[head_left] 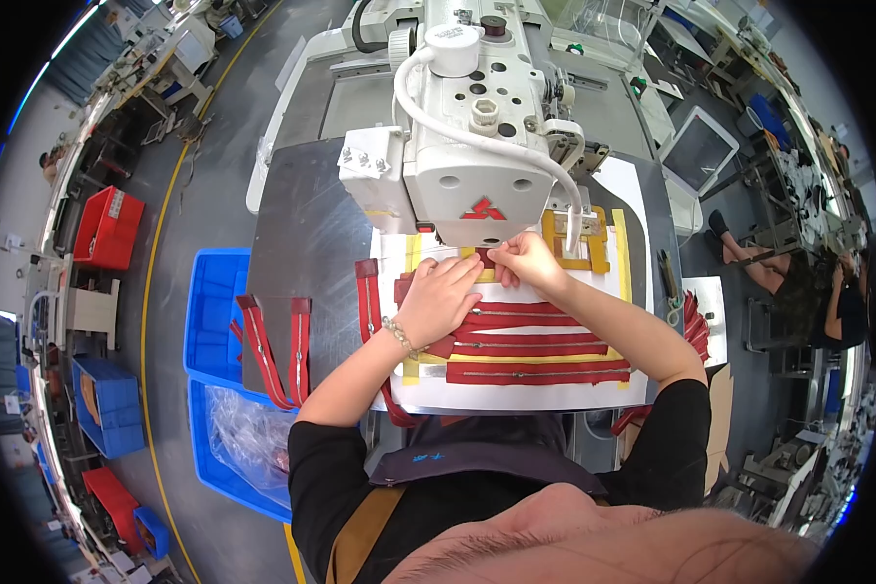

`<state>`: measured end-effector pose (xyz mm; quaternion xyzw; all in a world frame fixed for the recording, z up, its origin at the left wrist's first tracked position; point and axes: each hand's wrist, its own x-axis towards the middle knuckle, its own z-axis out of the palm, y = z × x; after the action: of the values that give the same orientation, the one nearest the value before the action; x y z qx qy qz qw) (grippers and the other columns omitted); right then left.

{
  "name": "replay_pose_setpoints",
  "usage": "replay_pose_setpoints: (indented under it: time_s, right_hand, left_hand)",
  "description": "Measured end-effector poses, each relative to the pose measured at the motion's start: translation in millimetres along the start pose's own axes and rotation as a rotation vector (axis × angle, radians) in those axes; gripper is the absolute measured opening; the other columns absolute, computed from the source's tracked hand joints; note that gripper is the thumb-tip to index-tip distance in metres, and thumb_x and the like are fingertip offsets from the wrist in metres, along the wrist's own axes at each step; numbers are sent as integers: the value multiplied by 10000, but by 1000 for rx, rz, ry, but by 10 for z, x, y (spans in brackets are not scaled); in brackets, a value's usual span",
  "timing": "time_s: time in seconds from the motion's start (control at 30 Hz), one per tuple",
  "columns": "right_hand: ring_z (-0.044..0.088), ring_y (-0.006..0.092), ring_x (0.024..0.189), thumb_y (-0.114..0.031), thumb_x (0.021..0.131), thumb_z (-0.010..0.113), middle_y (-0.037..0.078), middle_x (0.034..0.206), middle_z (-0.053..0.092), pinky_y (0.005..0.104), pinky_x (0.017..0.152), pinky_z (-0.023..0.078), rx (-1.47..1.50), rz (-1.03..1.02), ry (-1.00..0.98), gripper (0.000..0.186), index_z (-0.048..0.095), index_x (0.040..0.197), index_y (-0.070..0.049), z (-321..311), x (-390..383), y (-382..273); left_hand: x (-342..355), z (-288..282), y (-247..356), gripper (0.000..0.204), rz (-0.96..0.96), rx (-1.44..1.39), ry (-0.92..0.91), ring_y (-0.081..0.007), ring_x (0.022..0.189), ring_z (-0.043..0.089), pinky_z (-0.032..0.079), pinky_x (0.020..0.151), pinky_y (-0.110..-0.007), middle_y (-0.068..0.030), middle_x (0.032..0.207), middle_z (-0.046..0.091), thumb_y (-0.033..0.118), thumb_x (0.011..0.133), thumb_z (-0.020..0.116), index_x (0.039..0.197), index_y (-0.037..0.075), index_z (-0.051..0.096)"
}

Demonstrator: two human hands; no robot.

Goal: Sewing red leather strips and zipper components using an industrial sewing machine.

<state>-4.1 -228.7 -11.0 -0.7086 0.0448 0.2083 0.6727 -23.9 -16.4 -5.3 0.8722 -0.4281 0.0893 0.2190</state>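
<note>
My left hand [440,297] lies flat, fingers spread, on red zipper strips at the top of a white template board [516,394]. My right hand [524,261] pinches the end of a red zipper strip [487,261] just under the head of the white sewing machine [467,127]. Several red zippers [535,346] lie in rows across the board below my hands. A bracelet sits on my left wrist.
More red zippers [277,350] hang over the metal table's left edge [292,234], above blue bins [214,321]. A yellow frame [594,258] lies right of the needle area. Scissors [672,292] rest at the right. Another person sits far right [798,282].
</note>
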Motion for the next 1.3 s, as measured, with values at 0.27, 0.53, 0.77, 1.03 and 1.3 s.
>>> replay_pose_setpoints:
  time_s: [0.27,0.53,0.77,1.03,1.3]
  right_hand:
    - [572,133,460,-138,872,615,100,615,629,244,399,428,-112,63,-100,194,599,752,14,-71,76,-113]
    - [549,125,422,-167,872,628,94,568,613,249,385,414,-222,59,-152,239,602,718,14,-136,95,-171]
    - [638,198,746,-101,824,646,105,908,668,287,610,477,-887,-990,-61,134,654,930,-20,-332,-74,-45]
    - [541,223,1098,-45,787,610,38,1199,600,365,911,413,-1148,-1036,-165,459,569,1243,-68,-472,-236,-2]
    - [527,207,1116,-109,758,643,16,1217,590,404,907,391,-1231,-1028,-167,501,560,1252,-106,-463,-186,-4]
  left_hand:
    - [65,13,2,362,17,65,1,-200,1176,500,321,953,-405,-71,1245,582,253,866,603,1156,36,601]
    - [122,23,-16,328,18,73,-41,-200,1167,515,326,949,-416,-73,1208,601,239,876,574,1129,33,614]
    - [70,-32,-126,326,40,9,-92,-187,1212,496,314,974,-417,-57,1284,575,218,897,545,1182,70,600]
    - [55,-58,-173,351,45,-23,-163,-170,1266,458,287,1018,-423,-46,1354,531,171,910,517,1247,89,568]
    - [49,-91,-214,411,39,-70,-200,-175,1284,439,275,1030,-428,-42,1377,507,89,878,497,1287,89,537]
